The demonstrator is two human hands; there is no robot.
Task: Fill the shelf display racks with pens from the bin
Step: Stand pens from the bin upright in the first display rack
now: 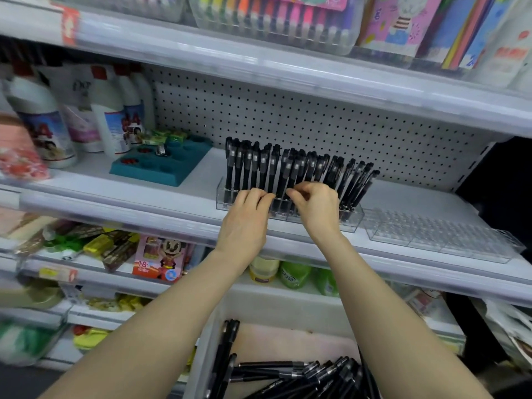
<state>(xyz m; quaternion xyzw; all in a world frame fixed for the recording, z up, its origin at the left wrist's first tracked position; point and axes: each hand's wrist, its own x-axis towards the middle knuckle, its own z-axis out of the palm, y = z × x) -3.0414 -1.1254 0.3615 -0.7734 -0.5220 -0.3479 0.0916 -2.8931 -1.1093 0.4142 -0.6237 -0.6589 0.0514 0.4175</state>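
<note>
The left hand (247, 217) and the right hand (316, 208) each have their fingers curled narrowly round black capped pens (288, 168) standing upright in the clear plastic display rack (352, 223) on the white shelf (201, 180), while loose pens (288, 375) lie in the white plastic bin (207, 341) below.

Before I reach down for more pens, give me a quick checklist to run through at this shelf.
1. Stock in white plastic bin: ok, loose black pens lie inside.
2. Standing black pens in clear plastic rack upright: not ok, right-end ones lean right.
3. Free slots in that rack: cannot tell, hands cover its middle.
4. Second clear plastic rack, to its right, ready: ok, holds nothing.
5. Left hand and right hand free: cannot tell, fingers curl among standing pens.
</note>
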